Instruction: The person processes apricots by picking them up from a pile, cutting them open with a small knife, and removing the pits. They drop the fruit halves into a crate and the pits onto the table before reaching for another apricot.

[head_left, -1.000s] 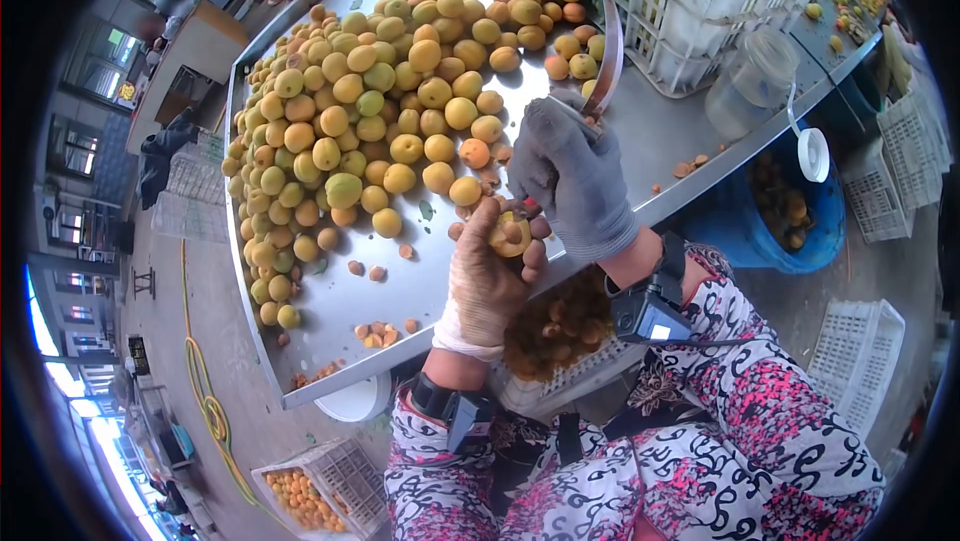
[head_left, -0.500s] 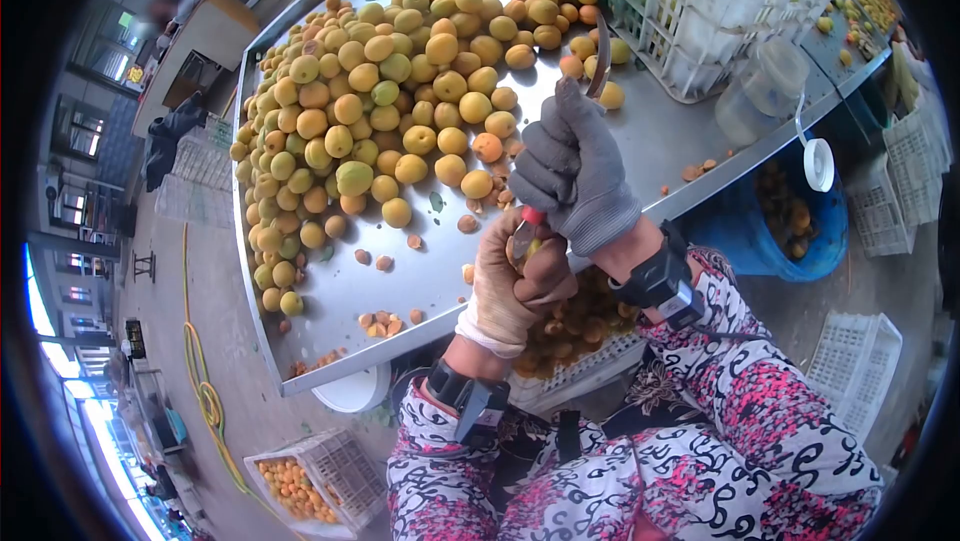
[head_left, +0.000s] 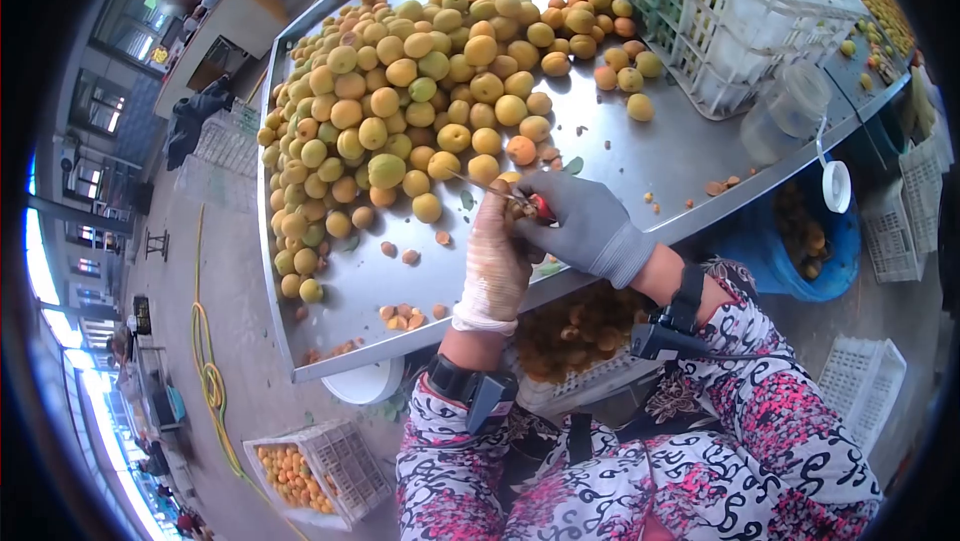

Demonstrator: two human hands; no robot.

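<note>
My left hand (head_left: pixel 493 266), in a stained pale glove, is closed around an apricot, mostly hidden by my fingers. In a grey glove, my right hand (head_left: pixel 590 231) grips a knife (head_left: pixel 541 207) by its red handle. The thin blade points up and left, across the top of my left hand. Both hands meet over the front edge of a metal table (head_left: pixel 620 156). Just beyond them lies a large heap of apricots (head_left: pixel 400 91), yellow to orange with some greenish. Cut apricot pieces (head_left: pixel 402 317) lie on the metal near the front edge.
A white plastic crate (head_left: pixel 715 26) and a clear jug (head_left: pixel 785 116) stand on the table's right. Below the edge sits a crate of apricot halves (head_left: pixel 575 336). A blue bucket (head_left: pixel 815 241) stands right; a tipped crate (head_left: pixel 345 471) and yellow hose (head_left: pixel 205 361) are left.
My right hand has turned over and come down beside my left hand. The curved blade that rose above my right fist now points left across my left fingers. The view has shifted slightly.
</note>
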